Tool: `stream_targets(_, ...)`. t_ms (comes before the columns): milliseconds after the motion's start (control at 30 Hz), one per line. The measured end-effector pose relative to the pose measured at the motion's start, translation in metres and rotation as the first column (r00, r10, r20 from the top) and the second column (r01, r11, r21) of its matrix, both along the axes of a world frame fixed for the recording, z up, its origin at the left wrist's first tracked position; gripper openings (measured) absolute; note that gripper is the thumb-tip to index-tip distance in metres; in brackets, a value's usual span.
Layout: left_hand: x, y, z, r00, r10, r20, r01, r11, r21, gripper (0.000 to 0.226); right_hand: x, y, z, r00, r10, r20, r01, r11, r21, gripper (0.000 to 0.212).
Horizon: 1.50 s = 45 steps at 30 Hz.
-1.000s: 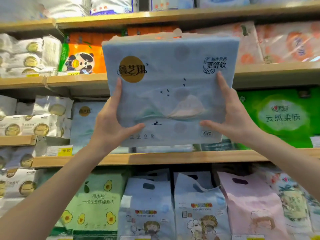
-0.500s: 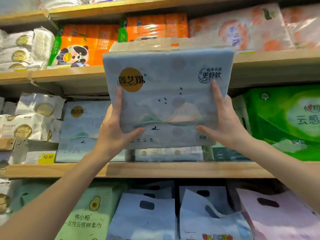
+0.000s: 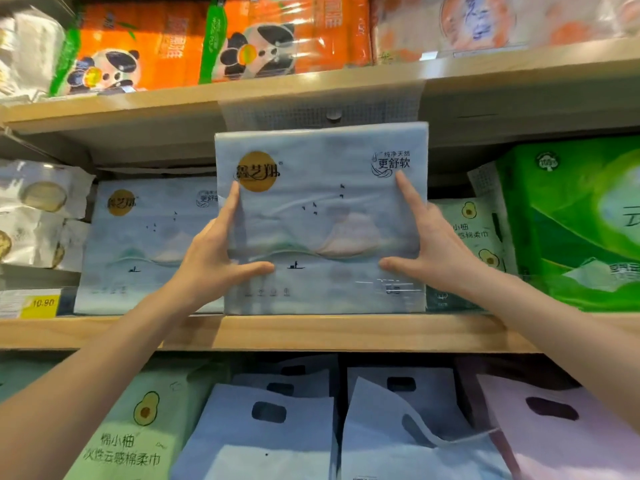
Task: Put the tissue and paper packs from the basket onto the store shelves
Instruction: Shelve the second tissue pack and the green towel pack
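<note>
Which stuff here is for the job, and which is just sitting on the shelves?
For the job:
- pale blue tissue pack, held in a grip by the left hand and right hand
- wooden shelf under it

Just sitting there:
- matching blue pack
- orange panda packs
- green pack
- yellow price tag

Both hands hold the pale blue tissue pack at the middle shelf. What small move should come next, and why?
Probably push the blue pack straight back. Its bottom edge seems to sit at the shelf's front lip, beside a matching pack set deeper. The left hand and right hand grip its sides.
</note>
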<state>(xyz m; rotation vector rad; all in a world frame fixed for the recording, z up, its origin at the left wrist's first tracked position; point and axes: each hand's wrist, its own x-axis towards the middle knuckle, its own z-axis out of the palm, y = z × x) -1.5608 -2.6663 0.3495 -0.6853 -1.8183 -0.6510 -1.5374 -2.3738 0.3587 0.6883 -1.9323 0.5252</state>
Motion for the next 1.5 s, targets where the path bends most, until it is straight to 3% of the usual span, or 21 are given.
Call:
stream_targets(200, -0.012, 0.003, 0.01, 0.987, 0.077, 0.141, -0.079, 0.997, 0.011, 0.108, -0.02, 0.004, 0.019, 0.978, -0.117, 0.173, 0.102, 0.99, 0.093, 0.114)
stream_targets(500, -0.028, 0.005, 0.03, 0.931, 0.219, 0.292, -0.197, 0.975, -0.104, 0.11, -0.045, 0.009, 0.042, 0.886, -0.253, 0.389, 0.171, 0.957, 0.233, 0.115)
stream_targets(933, -0.041, 0.002, 0.035, 0.902, 0.214, 0.376, -0.197, 0.977, -0.083, 0.115, -0.04, -0.003, 0.044, 0.851, -0.37, 0.372, 0.287, 0.922, 0.261, 0.113)
stream_targets(1200, -0.024, 0.002, 0.028, 0.874, 0.271, 0.404, -0.251, 0.963, -0.103, 0.103, -0.023, -0.007, 0.039, 0.862, -0.346, 0.371, 0.289, 0.936, 0.201, 0.113)
stream_targets(1500, 0.025, -0.025, 0.016, 0.876, 0.302, 0.377, -0.276, 0.953, -0.121, 0.082, 0.008, -0.014, 0.034, 0.839, -0.418, 0.349, 0.388, 0.908, 0.157, 0.095)
